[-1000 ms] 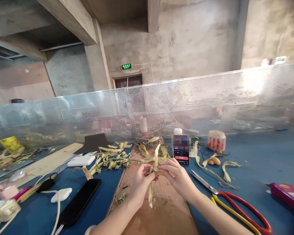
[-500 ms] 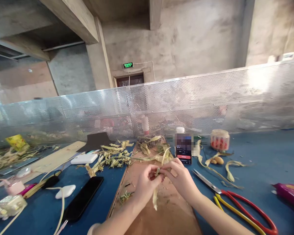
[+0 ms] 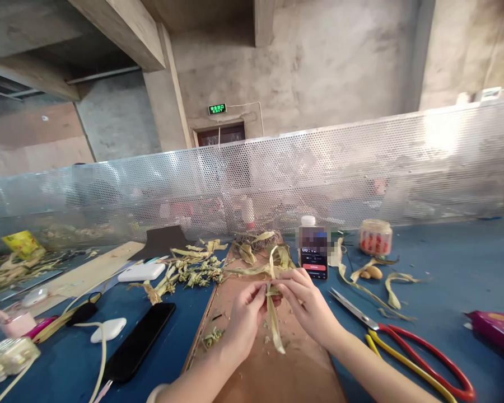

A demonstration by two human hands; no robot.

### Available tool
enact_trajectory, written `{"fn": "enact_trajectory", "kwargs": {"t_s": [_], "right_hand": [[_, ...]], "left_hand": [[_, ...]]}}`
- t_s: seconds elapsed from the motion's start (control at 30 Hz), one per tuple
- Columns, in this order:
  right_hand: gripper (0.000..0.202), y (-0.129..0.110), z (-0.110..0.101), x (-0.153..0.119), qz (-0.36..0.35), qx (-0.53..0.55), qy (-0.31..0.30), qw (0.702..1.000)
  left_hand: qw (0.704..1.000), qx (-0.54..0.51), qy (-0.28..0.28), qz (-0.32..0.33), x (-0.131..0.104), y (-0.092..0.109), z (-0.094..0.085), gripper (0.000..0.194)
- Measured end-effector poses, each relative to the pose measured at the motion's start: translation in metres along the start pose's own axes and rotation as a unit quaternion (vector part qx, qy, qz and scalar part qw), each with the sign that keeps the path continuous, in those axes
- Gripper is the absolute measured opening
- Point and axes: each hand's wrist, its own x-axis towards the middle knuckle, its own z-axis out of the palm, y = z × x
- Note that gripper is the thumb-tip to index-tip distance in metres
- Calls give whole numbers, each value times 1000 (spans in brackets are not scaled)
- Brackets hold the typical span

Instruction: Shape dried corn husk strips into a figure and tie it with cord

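Observation:
Both hands meet over the brown board [image 3: 277,372]. My left hand [image 3: 250,313] is closed, thumb and fingers pinching a pale dried leaf strip [image 3: 274,323]. Against it, my right hand [image 3: 300,296] pinches the same strip near a small greenish knot or fold. One end of the strip hangs below the fingers over the board; another part rises in a curve above them. The fingertips partly hide the folded middle. Behind the hands, more dried leaves [image 3: 247,254] lie on the board's far end.
Red-and-yellow-handled scissors [image 3: 424,352] lie on the blue table at right, near a jar [image 3: 375,238]. A lit phone [image 3: 314,260] stands ahead. At left are a black phone [image 3: 140,341], a white case [image 3: 108,330], cables and leaf bundles [image 3: 197,268]. A perforated metal screen [image 3: 277,179] runs behind.
The strip's hanging end has swung right and shows more of its length. My left fingers have shifted slightly, and the view has moved a little.

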Motion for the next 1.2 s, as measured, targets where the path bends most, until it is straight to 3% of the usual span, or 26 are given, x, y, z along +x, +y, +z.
{"fn": "enact_trajectory", "kwargs": {"t_s": [0.17, 0.4, 0.63, 0.83, 1.0, 1.2], "right_hand": [[26, 0, -5, 3, 24, 58, -32, 997], [21, 15, -7, 6, 100, 184, 14, 978], [15, 19, -8, 7, 220, 318, 48, 921], [25, 14, -9, 8, 285, 429, -14, 857], [26, 8, -14, 8, 277, 412, -88, 864], [32, 4, -16, 9, 298, 374, -134, 868]], "left_hand": [[999, 48, 8, 21, 4, 0, -5, 22], [994, 93, 32, 43, 9, -2, -11, 24], [998, 68, -4, 20, 7, -1, -10, 16], [998, 47, -44, -3, 5, 3, -7, 17], [996, 53, -65, -20, 5, 4, -8, 18], [998, 46, -53, 4, 7, -3, -12, 19]]}}
